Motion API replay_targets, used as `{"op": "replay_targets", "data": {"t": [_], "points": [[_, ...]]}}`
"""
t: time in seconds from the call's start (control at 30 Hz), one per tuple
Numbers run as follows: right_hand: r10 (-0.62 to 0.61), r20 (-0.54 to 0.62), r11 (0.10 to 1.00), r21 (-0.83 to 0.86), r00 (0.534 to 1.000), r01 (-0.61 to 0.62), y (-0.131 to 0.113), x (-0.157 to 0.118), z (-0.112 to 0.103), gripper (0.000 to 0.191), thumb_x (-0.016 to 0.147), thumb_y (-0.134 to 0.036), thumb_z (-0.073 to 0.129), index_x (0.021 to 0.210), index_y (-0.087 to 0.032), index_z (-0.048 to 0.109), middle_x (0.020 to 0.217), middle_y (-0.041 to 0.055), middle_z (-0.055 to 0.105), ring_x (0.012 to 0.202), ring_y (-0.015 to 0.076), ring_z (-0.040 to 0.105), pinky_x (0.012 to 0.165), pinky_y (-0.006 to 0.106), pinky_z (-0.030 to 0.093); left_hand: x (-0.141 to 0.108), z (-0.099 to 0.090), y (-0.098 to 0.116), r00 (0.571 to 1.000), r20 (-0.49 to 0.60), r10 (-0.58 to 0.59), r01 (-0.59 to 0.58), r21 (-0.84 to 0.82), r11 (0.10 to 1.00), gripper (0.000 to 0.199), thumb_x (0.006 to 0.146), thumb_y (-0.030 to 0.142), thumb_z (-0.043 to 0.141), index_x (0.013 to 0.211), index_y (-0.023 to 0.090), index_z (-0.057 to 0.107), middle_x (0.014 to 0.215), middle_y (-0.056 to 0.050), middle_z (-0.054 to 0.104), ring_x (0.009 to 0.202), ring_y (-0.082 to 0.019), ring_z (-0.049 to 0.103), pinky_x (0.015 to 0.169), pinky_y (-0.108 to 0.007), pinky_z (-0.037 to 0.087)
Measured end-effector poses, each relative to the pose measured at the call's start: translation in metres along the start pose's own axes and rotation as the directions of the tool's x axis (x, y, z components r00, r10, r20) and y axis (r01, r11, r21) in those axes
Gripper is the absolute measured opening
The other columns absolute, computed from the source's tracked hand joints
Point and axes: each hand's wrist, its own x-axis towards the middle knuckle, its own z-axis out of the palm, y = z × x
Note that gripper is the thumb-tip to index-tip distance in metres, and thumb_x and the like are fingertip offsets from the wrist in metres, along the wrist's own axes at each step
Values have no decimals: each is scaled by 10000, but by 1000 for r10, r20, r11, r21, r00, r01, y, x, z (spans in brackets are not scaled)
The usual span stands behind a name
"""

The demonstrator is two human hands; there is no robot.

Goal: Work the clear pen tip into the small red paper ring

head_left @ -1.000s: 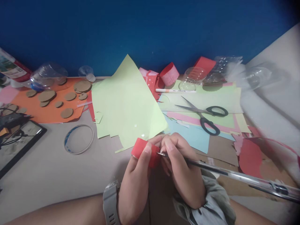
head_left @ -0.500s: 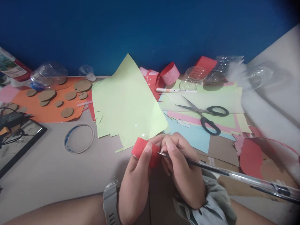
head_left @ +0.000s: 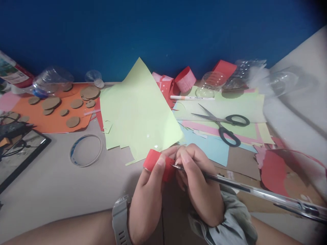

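My left hand point(head_left: 150, 190) is closed on a small piece of red paper point(head_left: 152, 160), its thumb pressed on the near face. In my right hand point(head_left: 196, 177) is a clear ballpoint pen point(head_left: 237, 186), pinched close to its tip. The pen's metal point touches the red paper near small dark marks along its right part. Both hands are close together, their fingertips meeting behind the paper. Just beyond them lies a large light green sheet point(head_left: 139, 109) with a ragged lower edge.
Black-handled scissors point(head_left: 222, 122) lie open on stacked coloured papers, by a white marker point(head_left: 192, 98). On the left are a tape ring point(head_left: 86, 150), cardboard discs on orange paper point(head_left: 84, 126), and a dark-edged tablet-like panel point(head_left: 24, 153). Plastic bottle pieces point(head_left: 53, 80) stand along the blue wall.
Hardly anything differs. The pen tip has shifted very slightly at the red paper's marks; both hands keep their hold.
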Motion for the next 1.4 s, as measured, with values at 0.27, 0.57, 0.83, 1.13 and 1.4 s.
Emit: {"op": "replay_targets", "data": {"t": [0.27, 0.57, 0.83, 1.13, 1.4], "points": [[-1, 15, 1000, -22, 1000, 1, -1, -2, -1, 366, 1126, -308, 596, 762, -270, 577, 870, 19, 743, 634, 194, 492, 656, 372, 464, 0, -2, 0, 999, -24, -22, 22, 42, 999, 462, 1030, 687, 697, 1188, 286, 861, 1138, -25, 884, 1236, -342, 759, 1070, -436, 526], [-3, 17, 1000, 1, 1000, 3, 0, -1, 0, 364, 1137, -269, 571, 773, -266, 587, 829, -4, 706, 599, 175, 446, 718, 368, 494, 0, 1, 2, 999, 36, 6, -5, -33, 999, 383, 1065, 607, 690, 1192, 291, 865, 1175, -19, 875, 1195, -306, 745, 1062, -416, 512], [6, 36, 1000, 10, 999, -7, 1, 0, -2, 363, 1146, -309, 576, 786, -263, 591, 897, 0, 747, 652, 177, 511, 706, 357, 467, 2, 1, 2, 999, 37, 2, -2, -6, 1000, 387, 1078, 614, 665, 1161, 297, 870, 1132, -13, 867, 1213, -312, 739, 1054, -415, 506], [-30, 58, 998, -48, 998, 33, -1, 1, -3, 344, 1122, -237, 550, 779, -261, 546, 859, 3, 720, 738, 194, 578, 682, 343, 445, 0, -2, 2, 1000, -13, -17, 18, 68, 998, 444, 1056, 681, 659, 1215, 314, 853, 1104, -24, 855, 1165, -314, 736, 1043, -431, 507], [4, 40, 1000, -3, 999, -4, 3, -2, -3, 359, 1141, -306, 563, 784, -265, 566, 912, 32, 738, 792, 227, 619, 736, 384, 479, 0, 1, 2, 997, 70, 42, -43, 7, 999, 406, 1098, 602, 641, 1265, 292, 842, 1209, -20, 859, 1237, -301, 732, 1085, -414, 509]]}}
